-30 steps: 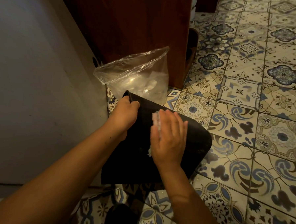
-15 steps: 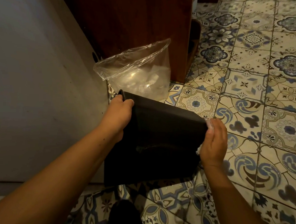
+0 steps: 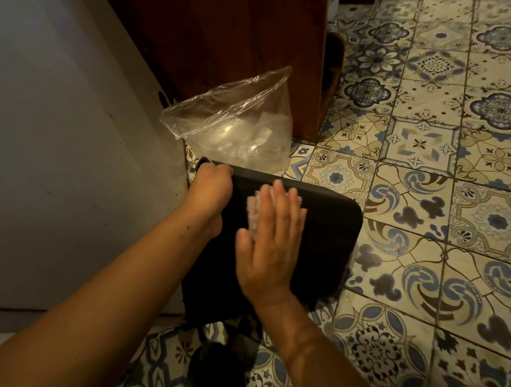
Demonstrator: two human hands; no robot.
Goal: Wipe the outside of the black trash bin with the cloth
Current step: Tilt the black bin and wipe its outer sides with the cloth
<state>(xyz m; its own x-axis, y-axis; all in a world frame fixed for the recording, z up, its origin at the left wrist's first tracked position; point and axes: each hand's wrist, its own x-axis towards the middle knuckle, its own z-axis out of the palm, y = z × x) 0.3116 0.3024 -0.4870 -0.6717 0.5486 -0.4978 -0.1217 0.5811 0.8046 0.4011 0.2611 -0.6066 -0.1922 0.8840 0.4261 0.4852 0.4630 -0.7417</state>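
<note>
While my left hand (image 3: pixel 212 180) clamps the rim of the tipped black plastic trash bin (image 3: pixel 320 241) at frame centre, my right hand (image 3: pixel 271 238) presses the pale fuzzy cloth (image 3: pixel 253 214) flat, fingers spread, mid-wipe; next, I judge, another stroke toward the unwiped right side.

The black trash bin (image 3: pixel 320 241) under the hands looks like smooth matt plastic with a faint sheen. Beneath the right hand (image 3: pixel 271 241), the cloth (image 3: pixel 255 211) is pale, nubby and rough. Beyond the left hand (image 3: pixel 211 188), the bag (image 3: pixel 237 124) is thin clear plastic, crinkled and glossy. Behind it the cabinet (image 3: pixel 227 38) is dark reddish wood, smooth. Right of the hands the floor (image 3: pixel 427 172) is patterned glazed tile, slightly shiny.
</note>
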